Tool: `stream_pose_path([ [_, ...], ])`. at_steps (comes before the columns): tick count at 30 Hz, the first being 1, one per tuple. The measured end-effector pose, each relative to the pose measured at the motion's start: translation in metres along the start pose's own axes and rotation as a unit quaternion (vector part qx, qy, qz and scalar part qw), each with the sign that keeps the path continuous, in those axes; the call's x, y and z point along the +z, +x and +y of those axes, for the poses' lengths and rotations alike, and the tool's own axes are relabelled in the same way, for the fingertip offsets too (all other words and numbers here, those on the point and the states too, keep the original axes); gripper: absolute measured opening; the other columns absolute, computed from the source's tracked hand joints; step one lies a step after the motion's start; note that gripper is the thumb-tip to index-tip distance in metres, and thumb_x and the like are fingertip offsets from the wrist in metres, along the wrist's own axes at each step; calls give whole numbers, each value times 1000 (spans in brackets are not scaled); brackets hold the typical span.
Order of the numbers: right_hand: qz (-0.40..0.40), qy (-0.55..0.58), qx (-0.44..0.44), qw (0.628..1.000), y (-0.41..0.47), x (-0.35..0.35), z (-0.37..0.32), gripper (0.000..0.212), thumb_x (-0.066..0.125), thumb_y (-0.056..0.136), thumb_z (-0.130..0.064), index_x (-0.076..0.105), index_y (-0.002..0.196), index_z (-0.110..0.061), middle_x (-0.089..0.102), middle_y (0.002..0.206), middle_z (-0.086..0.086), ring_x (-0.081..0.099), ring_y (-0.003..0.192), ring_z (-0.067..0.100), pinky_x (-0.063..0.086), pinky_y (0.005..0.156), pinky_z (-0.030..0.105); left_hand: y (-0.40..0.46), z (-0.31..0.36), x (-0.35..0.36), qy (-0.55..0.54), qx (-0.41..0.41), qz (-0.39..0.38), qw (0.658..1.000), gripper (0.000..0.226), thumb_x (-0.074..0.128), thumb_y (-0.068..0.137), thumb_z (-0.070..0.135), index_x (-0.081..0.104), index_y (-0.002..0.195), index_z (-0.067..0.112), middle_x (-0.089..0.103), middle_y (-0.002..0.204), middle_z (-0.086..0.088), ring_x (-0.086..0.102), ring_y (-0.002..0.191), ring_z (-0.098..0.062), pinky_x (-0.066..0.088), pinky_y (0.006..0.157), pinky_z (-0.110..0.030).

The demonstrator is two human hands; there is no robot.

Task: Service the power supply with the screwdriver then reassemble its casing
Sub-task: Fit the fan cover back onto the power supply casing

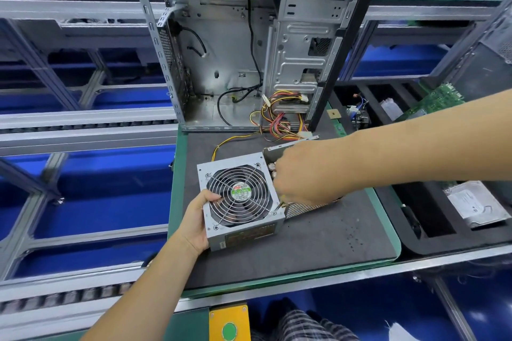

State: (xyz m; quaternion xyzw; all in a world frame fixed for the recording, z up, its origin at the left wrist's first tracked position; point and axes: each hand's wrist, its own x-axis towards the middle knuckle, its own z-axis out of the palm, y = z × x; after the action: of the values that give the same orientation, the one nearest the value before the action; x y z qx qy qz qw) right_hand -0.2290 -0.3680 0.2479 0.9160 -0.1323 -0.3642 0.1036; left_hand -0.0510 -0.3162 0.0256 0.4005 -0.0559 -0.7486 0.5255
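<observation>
Grey foam mat (318,243) covers the worktop (177,174). At its near left the left hand (198,219) grips the left edge of the fan cover (239,196), thumb on the grille. Just right, the right hand (302,174) reaches down into the opened supply (304,206); whether it grasps anything cannot be told. Coloured wires (279,124) run back to the empty case (243,55). Far right, a tray (432,235) holds a drive (475,203).

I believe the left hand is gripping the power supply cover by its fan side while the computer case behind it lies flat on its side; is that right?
Not quite: in the head view the computer case stands upright with its side open, not flat. The left hand does grip the power supply cover by its fan side.
</observation>
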Motion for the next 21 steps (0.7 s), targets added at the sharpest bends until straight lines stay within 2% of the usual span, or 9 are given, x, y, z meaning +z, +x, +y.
stream_pose_path([
  [2, -54, 212, 131, 967, 10, 5, 4, 26, 41, 98, -20, 44, 74, -9, 47, 71, 7, 34, 49, 13, 29, 43, 24, 1, 0, -1, 4, 1, -2, 1000, 40, 53, 73, 13, 62, 109, 1, 71, 99, -22, 70, 82, -36, 54, 84, -53],
  [5, -210, 479, 239, 818, 21, 7, 9, 30, 27, 97, -11, 50, 84, 3, 49, 64, 11, 28, 28, 10, 19, 35, 9, 2, 0, 0, 2, 2, -2, 1000, 40, 53, 72, 13, 61, 110, 2, 71, 100, -22, 70, 83, -36, 53, 85, -54],
  [6, -235, 506, 240, 795, 22, 8, 10, 32, 25, 98, -12, 47, 81, 3, 52, 57, 10, 28, 25, 10, 20, 35, 7, 1, -1, 0, -1, 2, -5, 1000, 39, 53, 73, 13, 62, 109, 1, 71, 100, -22, 70, 83, -36, 53, 85, -54],
  [8, -230, 445, 214, 839, 19, 10, 12, 36, 34, 100, -27, 46, 80, 0, 64, 56, 12, 47, 35, 15, 30, 38, 11, 0, -1, 1, -5, 0, -10, 1000, 37, 53, 73, 14, 63, 106, 1, 71, 99, -22, 70, 82, -36, 55, 83, -53],
  [10, -181, 243, 138, 943, 10, 10, 11, 50, 54, 91, -44, 49, 112, 1, 69, 95, 15, 62, 70, 24, 41, 52, 24, 0, -1, 1, -3, 1, -9, 1000, 36, 53, 73, 14, 63, 106, 1, 72, 98, -22, 70, 81, -35, 56, 81, -52],
  [12, -88, 50, 58, 993, 2, 9, 10, 55, 62, 87, -25, 34, 130, -6, 53, 114, 16, 51, 66, 25, 33, 48, 28, 0, -1, 1, -7, 1, -13, 1000, 37, 53, 74, 14, 63, 107, 1, 71, 99, -22, 70, 82, -36, 58, 79, -51],
  [14, 6, -112, -35, 993, -4, 3, 10, 40, 54, 83, -4, 38, 120, -9, 43, 108, 16, 37, 52, 21, 19, 41, 29, -1, -1, 1, -10, -1, -19, 1000, 38, 53, 74, 14, 63, 108, 1, 71, 101, -23, 70, 83, -36, 59, 76, -50],
  [17, 66, -259, -129, 955, -8, 0, 9, 25, 41, 74, 6, 40, 94, -8, 40, 87, 12, 46, 61, 26, 15, 41, 28, -1, -1, 1, -12, -4, -21, 1000, 40, 52, 74, 14, 63, 110, 0, 71, 102, -23, 70, 84, -36, 59, 72, -48],
  [21, 74, -196, -108, 972, 3, 6, -1, 9, 49, 82, -2, 42, 79, -7, 41, 69, 8, 40, 60, 26, 29, 48, 30, 1, -1, 0, -7, 3, -23, 1000, 39, 53, 74, 14, 64, 109, 1, 71, 102, -23, 71, 84, -36, 59, 71, -47],
])
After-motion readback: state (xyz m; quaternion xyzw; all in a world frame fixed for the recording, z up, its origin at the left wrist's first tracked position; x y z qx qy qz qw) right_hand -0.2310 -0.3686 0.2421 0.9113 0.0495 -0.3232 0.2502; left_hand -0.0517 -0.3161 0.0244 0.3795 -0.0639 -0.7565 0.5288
